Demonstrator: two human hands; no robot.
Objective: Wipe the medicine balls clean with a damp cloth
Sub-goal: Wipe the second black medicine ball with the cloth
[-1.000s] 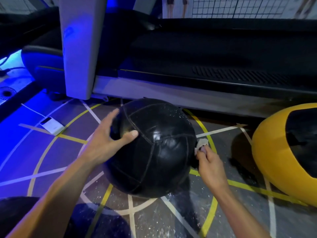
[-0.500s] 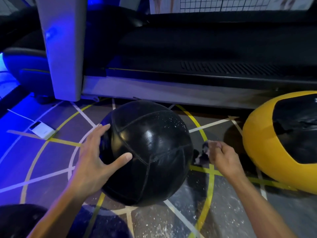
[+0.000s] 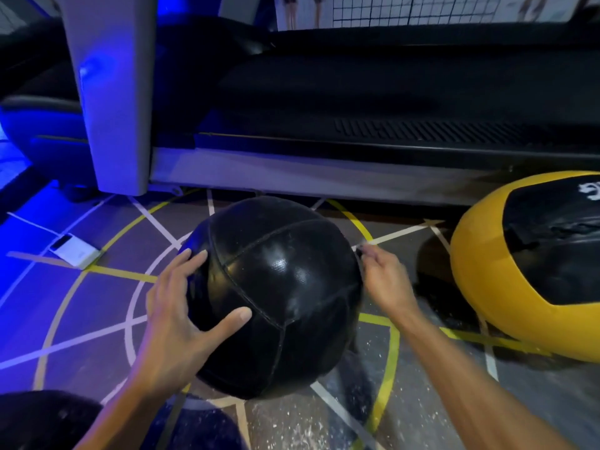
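A black leather medicine ball [image 3: 279,287] sits on the marked floor in front of me. My left hand [image 3: 181,306] rests spread on its left side, fingers straight and thumb across the front. My right hand [image 3: 384,280] is at the ball's right edge with fingers curled round a small cloth [image 3: 360,250], of which only a dark scrap shows at the fingertips. A yellow and black medicine ball [image 3: 532,264] lies to the right, apart from both hands.
A treadmill [image 3: 357,131] with a grey upright post [image 3: 110,92] runs across the back, close behind the black ball. A white phone-like device [image 3: 76,250] lies on the floor at the left. Something dark fills the bottom left corner.
My right hand has risen from the ball's lower right side to its upper right edge. My left hand slid a little lower and more onto the front. The ball has turned slightly.
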